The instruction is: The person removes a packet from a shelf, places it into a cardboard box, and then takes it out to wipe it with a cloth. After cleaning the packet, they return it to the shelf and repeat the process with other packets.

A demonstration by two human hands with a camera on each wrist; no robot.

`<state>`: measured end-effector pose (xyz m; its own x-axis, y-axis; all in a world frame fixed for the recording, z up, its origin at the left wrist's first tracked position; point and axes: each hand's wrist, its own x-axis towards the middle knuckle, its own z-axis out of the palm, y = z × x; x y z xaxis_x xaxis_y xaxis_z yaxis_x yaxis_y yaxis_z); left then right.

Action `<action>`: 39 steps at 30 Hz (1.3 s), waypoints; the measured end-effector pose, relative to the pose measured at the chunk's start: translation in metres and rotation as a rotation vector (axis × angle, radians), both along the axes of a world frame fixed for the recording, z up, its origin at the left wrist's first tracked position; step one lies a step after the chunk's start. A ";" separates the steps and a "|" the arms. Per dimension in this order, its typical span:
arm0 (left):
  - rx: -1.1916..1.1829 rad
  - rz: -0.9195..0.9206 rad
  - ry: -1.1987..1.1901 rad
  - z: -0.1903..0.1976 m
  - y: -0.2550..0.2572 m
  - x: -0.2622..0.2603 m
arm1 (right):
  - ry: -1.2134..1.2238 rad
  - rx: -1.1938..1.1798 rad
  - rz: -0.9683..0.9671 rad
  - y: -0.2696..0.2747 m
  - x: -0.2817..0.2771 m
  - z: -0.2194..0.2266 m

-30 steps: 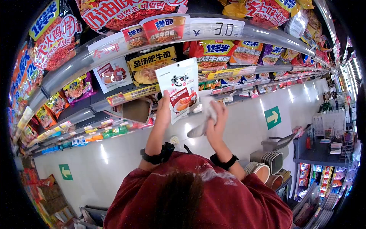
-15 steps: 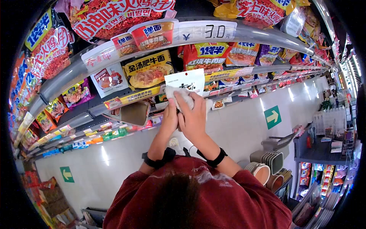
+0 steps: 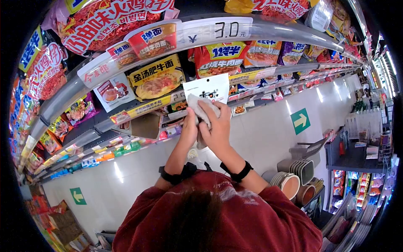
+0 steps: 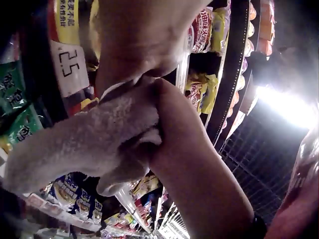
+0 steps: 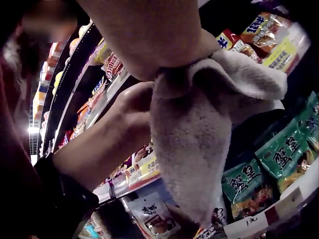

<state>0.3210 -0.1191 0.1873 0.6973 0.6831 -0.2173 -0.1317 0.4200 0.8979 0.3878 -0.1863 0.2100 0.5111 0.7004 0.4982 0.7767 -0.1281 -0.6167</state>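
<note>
In the head view a white food pouch (image 3: 218, 82) with a hang hole and dark lettering stands upright, facing me. My left hand (image 3: 187, 131) holds it at its lower left side, the grip partly covered. A pale, fluffy cloth (image 3: 200, 108) is bunched under the fingers of my right hand (image 3: 216, 129), which presses it over the pouch's front and hides most of the print. From both wrists the cloth (image 4: 94, 137) dominates: a long fold hangs below the right hand (image 5: 144, 35), beside the left forearm (image 5: 107, 137).
Curved shelves of instant noodle packs (image 3: 157, 77) run just ahead, behind a clear price rail (image 3: 289, 34). Another white pouch (image 3: 113, 91) sits on the shelf to the left. Stacked pots (image 3: 289, 185) stand at right, near a floor arrow sign (image 3: 300, 121).
My right hand has brought the cloth leftward from beside the pouch onto its front. The pouch sits slightly lower and further right. Over the last half second the hands have shifted only slightly.
</note>
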 end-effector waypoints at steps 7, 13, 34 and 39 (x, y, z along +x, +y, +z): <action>0.109 -0.007 0.070 0.005 -0.002 0.003 | 0.006 -0.017 -0.063 -0.005 -0.003 -0.001; -0.002 0.020 -0.042 -0.018 0.002 0.003 | -0.030 -0.047 -0.071 -0.014 0.004 -0.007; -0.229 -0.055 -0.123 -0.042 -0.003 -0.024 | 0.155 0.197 -0.164 -0.012 -0.006 0.000; -0.291 -0.057 -0.239 -0.010 0.002 -0.033 | -0.091 0.032 -0.025 -0.021 -0.039 0.000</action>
